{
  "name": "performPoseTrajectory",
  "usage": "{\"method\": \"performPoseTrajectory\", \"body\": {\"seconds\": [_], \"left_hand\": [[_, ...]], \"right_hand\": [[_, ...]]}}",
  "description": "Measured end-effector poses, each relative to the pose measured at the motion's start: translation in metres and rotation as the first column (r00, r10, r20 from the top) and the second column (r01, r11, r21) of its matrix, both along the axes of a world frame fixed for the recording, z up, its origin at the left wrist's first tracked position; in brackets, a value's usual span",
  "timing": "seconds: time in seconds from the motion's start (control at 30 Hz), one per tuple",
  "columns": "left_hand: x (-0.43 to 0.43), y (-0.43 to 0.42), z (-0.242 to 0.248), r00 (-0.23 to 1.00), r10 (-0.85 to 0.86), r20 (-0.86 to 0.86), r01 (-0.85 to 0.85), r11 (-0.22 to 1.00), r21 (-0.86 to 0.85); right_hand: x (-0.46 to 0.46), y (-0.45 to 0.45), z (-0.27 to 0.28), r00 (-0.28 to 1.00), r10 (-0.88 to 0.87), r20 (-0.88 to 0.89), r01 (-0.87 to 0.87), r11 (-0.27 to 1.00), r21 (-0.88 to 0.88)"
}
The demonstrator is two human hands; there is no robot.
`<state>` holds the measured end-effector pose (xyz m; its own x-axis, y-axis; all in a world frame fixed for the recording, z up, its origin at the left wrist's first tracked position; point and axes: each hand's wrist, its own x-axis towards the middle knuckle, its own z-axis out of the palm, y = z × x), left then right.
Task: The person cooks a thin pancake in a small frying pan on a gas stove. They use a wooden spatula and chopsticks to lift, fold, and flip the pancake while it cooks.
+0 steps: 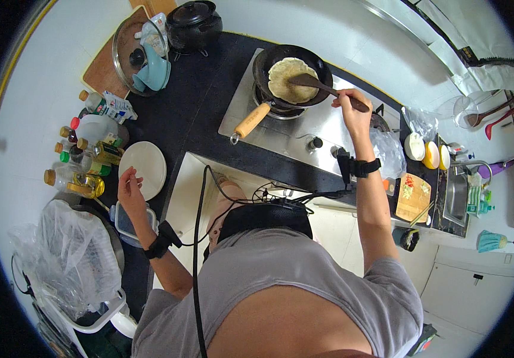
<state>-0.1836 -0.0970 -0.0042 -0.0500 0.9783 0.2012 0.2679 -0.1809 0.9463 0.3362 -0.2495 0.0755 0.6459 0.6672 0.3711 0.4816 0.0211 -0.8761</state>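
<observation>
My right hand grips the handle of a dark wooden spatula. Its blade rests on a round, pale yellow flatbread or pancake lying in a black wok. The wok sits on a gas burner, its light wooden handle pointing toward me and to the left; neither hand is on that handle. My left hand hovers at the edge of a white plate, fingers loosely curled and holding nothing. No food shows on the visible part of the plate.
Several bottles line the wall at left, behind the plate. A glass lid leans on a cutting board near a black lidded pot. Beyond my right arm are a plastic bag, a board with chopped vegetables and a sink. Cables hang before my body.
</observation>
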Motion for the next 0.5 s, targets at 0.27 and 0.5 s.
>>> {"method": "performPoseTrajectory", "body": {"seconds": [0.27, 0.5], "left_hand": [[-0.003, -0.003, 0.001, 1.000, 0.001, -0.026, -0.002, 0.999, -0.033], [0.003, 0.000, 0.004, 0.999, -0.018, -0.029, 0.016, 0.999, -0.050]], "right_hand": [[-0.003, -0.027, -0.019, 0.958, 0.133, -0.255, -0.156, 0.985, -0.072], [0.004, -0.043, 0.004, 0.992, 0.094, -0.088, -0.103, 0.989, -0.109]]}}
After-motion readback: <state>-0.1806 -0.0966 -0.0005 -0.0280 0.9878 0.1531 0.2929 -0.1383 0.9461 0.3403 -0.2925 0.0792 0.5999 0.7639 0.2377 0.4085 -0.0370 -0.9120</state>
